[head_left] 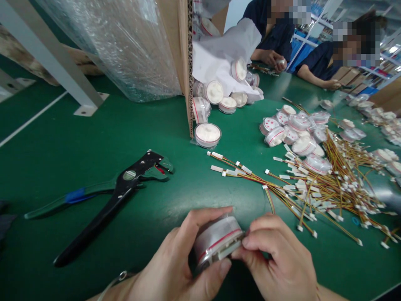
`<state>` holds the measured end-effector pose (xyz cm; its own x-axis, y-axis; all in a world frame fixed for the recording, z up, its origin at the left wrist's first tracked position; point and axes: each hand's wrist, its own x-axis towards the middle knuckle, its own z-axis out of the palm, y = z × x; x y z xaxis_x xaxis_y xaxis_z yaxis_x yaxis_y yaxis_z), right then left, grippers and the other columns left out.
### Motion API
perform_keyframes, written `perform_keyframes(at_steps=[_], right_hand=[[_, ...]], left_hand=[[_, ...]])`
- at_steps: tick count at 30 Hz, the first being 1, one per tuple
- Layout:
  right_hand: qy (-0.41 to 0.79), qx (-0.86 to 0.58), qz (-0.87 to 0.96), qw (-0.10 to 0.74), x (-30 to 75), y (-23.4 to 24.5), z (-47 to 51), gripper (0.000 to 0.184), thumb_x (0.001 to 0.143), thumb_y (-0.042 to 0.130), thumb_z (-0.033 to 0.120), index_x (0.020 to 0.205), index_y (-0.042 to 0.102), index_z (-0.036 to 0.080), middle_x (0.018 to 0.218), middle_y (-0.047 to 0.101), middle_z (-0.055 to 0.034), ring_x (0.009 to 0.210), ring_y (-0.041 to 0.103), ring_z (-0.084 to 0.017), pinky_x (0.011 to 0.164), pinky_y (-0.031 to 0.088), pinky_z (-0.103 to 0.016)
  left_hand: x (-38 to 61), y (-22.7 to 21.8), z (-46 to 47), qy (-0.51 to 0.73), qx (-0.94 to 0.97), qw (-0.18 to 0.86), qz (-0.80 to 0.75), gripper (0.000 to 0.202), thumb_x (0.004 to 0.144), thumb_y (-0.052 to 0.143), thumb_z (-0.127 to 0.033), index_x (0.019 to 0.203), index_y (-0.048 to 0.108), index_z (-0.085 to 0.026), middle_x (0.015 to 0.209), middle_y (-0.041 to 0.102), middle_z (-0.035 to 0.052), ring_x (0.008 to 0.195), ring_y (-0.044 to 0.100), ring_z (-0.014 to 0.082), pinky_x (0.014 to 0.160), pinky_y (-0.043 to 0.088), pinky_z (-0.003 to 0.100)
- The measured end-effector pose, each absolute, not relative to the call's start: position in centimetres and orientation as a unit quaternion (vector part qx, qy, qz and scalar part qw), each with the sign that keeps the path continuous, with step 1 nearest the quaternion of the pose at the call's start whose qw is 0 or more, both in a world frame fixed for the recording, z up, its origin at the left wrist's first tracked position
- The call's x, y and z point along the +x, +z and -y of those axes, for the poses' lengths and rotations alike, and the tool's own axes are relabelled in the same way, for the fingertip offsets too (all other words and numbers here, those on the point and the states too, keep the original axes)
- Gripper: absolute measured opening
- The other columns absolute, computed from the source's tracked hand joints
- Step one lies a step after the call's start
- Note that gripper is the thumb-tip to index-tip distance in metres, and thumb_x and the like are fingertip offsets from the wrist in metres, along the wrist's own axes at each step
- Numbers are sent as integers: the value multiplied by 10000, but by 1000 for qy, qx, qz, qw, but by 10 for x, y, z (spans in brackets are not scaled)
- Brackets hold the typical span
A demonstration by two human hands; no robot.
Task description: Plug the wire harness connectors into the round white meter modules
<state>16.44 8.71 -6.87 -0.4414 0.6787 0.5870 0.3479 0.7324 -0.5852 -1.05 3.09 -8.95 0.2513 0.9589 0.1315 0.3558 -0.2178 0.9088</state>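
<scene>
My left hand [191, 255] is wrapped round a round, disc-shaped part [219, 238] in clear plastic film with a red stripe, tilted so its edge with a white connector socket faces me. At that edge, my right hand [278, 255] pinches with thumb and forefinger; the fingertips hide most of what they grip. A thin wire cable [270, 200] with a white plug on its far end runs down behind the right hand and appears to be held in it.
Wire strippers [125, 184] lie at left. Loose cables [313, 196] and a heap of wrapped round parts [297, 125] cover the right. A cardboard box [184, 62] with round parts spilling out stands behind, beside bubble wrap [125, 46]. Two co-workers [326, 58] sit across the table.
</scene>
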Motion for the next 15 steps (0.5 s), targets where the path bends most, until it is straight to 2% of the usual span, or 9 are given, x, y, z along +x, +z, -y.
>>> perform_keyframes(at_steps=[3, 6, 8, 11, 15], right_hand=[[203, -326, 820, 424, 164, -69, -88, 176, 854, 606, 264, 718, 563, 162, 670, 573, 2, 569, 555, -63, 530, 463, -160], [207, -341, 813, 424, 165, -71, -89, 161, 851, 611, 301, 778, 555, 168, 717, 577, 7, 610, 559, -60, 553, 467, -153], [207, -345, 812, 422, 165, -73, -89, 181, 837, 625, 331, 864, 562, 164, 762, 583, 1, 656, 563, -66, 588, 483, -153], [230, -345, 813, 409, 167, -76, -89, 306, 830, 618, 382, 1030, 563, 157, 851, 585, -22, 753, 574, -82, 672, 507, -161], [316, -314, 821, 357, 170, -74, -94, 570, 802, 576, 531, 1218, 512, 146, 1008, 563, -72, 866, 588, -112, 732, 536, -177]], left_hand=[[-13, -92, -29, 370, 686, 381, -497, 576, 846, 516, -232, 1335, 214, -283, 1226, 532, 64, 994, 606, 180, 811, 545, 245], [-16, -94, -28, 348, 705, 340, -516, 594, 850, 526, -250, 1355, 214, -268, 1287, 469, 71, 1122, 528, 213, 944, 478, 295], [-18, -95, -28, 344, 715, 312, -522, 566, 855, 520, -237, 1350, 247, -256, 1298, 444, 62, 1172, 476, 207, 997, 426, 278], [-18, -95, -26, 340, 723, 308, -516, 544, 865, 487, -199, 1350, 244, -235, 1285, 439, 54, 1163, 467, 172, 1002, 401, 222], [-17, -95, -19, 344, 730, 301, -508, 536, 868, 463, -201, 1354, 238, -220, 1313, 421, 65, 1182, 447, 184, 1010, 394, 231]])
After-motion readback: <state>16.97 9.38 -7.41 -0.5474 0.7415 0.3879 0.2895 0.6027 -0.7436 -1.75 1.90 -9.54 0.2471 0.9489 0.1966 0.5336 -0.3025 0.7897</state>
